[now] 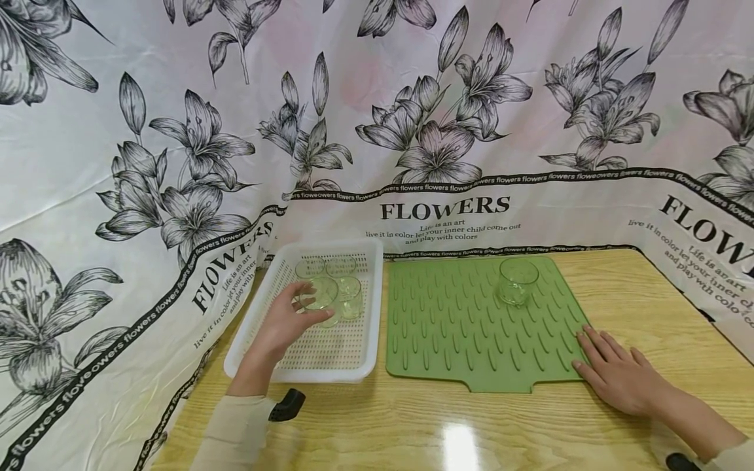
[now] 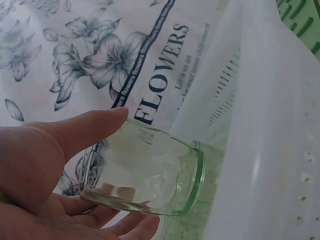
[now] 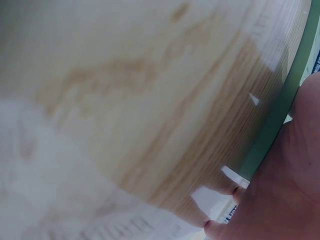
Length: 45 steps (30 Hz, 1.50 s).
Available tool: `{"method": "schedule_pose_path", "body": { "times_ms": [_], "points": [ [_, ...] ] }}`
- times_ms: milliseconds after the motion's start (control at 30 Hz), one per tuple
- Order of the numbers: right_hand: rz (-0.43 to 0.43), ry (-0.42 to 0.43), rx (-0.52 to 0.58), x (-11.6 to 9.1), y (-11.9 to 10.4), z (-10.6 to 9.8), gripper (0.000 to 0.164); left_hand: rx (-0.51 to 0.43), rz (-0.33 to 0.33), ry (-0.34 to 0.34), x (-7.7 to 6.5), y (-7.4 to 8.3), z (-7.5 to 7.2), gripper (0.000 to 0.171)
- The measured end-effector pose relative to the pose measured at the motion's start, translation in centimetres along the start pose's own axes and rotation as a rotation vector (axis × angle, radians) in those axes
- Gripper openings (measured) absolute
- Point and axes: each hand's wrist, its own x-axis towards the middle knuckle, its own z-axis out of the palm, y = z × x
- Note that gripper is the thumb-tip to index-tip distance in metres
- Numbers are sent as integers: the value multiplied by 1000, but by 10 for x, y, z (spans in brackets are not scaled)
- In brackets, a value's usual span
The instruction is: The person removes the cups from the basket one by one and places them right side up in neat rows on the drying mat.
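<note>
My left hand (image 1: 285,324) is at the white perforated basket (image 1: 247,363), holding a clear greenish drinking glass (image 2: 145,167) between thumb and fingers. In the left wrist view the thumb lies on one side of the glass and the fingertips on the other. Beside and behind it, more glasses (image 1: 350,301) stand in the basket, partly overlapped. My right hand (image 1: 621,376) lies flat with fingers extended, its fingertips touching the right edge of a green ridged mat (image 1: 436,327). One glass (image 1: 518,281) stands on the mat's back right part.
Basket and mat sit side by side on a light wooden table (image 1: 400,425), which reflects a bright light near its front. A flower-printed cloth (image 1: 436,131) hangs behind the table and down its left and right sides.
</note>
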Motion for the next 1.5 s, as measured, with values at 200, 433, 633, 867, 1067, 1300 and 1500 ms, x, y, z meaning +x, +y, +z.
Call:
{"method": "schedule_pose_path", "body": {
  "times_ms": [200, 433, 633, 867, 1067, 1300, 1500],
  "points": [
    [-1, 0, -2, 0, 0, 0, 70, -25, 3, 3, 2, 2, 4, 85],
    [0, -3, 10, 0, -1, -1, 70, -32, 14, 18, 3, 4, 7, 82],
    [1, -6, 16, 0, 0, 0, 70, -43, 40, 32, 3, 8, 15, 81],
    [2, -7, 29, -2, 0, 1, 71, -66, 84, 49, 4, 12, 24, 83],
    [3, -2, 28, -2, -2, 2, 71, -51, 111, 54, 6, 14, 29, 81],
    [2, 1, 24, -3, -2, 1, 71, -42, 111, 45, 8, 15, 33, 79],
    [-1, 7, 16, -4, -3, 2, 71, -42, 119, 37, 9, 18, 37, 80]
  ]
}}
